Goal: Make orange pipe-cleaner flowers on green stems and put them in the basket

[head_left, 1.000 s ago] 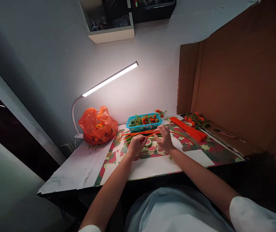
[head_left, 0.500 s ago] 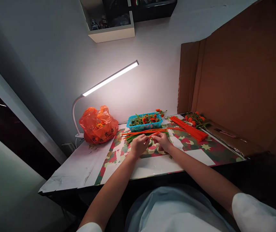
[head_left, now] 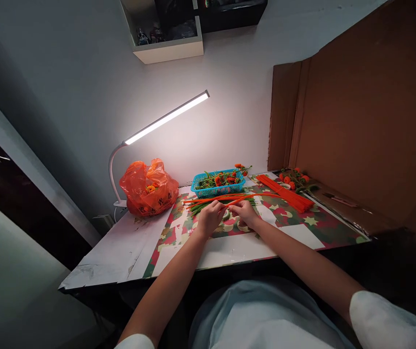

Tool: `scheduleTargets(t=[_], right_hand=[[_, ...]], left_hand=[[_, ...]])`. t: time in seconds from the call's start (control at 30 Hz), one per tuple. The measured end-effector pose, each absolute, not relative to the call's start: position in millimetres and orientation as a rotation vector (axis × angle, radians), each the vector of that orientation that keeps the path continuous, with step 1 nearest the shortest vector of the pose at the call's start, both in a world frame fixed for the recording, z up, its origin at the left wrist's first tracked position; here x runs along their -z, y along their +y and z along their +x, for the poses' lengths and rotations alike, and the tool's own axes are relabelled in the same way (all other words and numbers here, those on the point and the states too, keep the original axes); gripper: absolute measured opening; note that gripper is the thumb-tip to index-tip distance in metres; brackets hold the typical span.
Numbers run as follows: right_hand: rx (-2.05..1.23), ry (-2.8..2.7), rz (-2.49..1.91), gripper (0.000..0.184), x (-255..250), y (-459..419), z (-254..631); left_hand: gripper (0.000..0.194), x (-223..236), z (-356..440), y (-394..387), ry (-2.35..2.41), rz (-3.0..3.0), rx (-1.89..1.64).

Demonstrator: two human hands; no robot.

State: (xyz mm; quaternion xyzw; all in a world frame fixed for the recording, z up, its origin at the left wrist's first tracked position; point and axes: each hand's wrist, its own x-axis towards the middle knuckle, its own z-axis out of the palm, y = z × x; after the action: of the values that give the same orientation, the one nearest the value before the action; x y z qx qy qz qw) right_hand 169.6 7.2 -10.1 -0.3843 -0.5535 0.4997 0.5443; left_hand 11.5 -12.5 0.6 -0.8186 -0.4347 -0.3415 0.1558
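Observation:
Over the middle of the table, my left hand (head_left: pixel 210 216) and my right hand (head_left: pixel 245 212) are close together with fingers pinched on an orange pipe cleaner (head_left: pixel 266 195). Its long end runs off to the right, toward a bundle of orange pipe cleaners (head_left: pixel 284 193). Just beyond my hands lie more orange strands and a bundle of green stems (head_left: pixel 196 208). A small green-edged tape roll (head_left: pixel 226 214) sits on the table between my hands. Below my right hand is another round roll (head_left: pixel 242 225), partly hidden.
A blue basket (head_left: pixel 217 192) of orange flowers stands by the wall. Left of it is an orange plastic bag (head_left: pixel 148 194), beside a lit lamp (head_left: pixel 168 118). More orange flowers (head_left: pixel 292 180) and tweezers-like tool (head_left: pixel 340 199) lie right, near a cardboard panel (head_left: pixel 357 116).
My right hand's fingers have shifted slightly on the pipe cleaner, and more of the tape roll shows between my hands. Everything else looks the same.

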Motion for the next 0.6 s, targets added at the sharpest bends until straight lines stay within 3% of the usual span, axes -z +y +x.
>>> scheduleTargets(t=[0.33,0.6], right_hand=[[-1.133,-1.427,-0.93,0.018,13.8,9.3,169.3],[-0.934,-1.546,-0.966,0.014,15.8,6.3,167.8]], left_hand=[[0.026,-1.5,12.1,-13.3,-1.258,-2.448,0.955],[0.022,-6.7,10.1,-14.5,-1.373,-2.635,1.293]])
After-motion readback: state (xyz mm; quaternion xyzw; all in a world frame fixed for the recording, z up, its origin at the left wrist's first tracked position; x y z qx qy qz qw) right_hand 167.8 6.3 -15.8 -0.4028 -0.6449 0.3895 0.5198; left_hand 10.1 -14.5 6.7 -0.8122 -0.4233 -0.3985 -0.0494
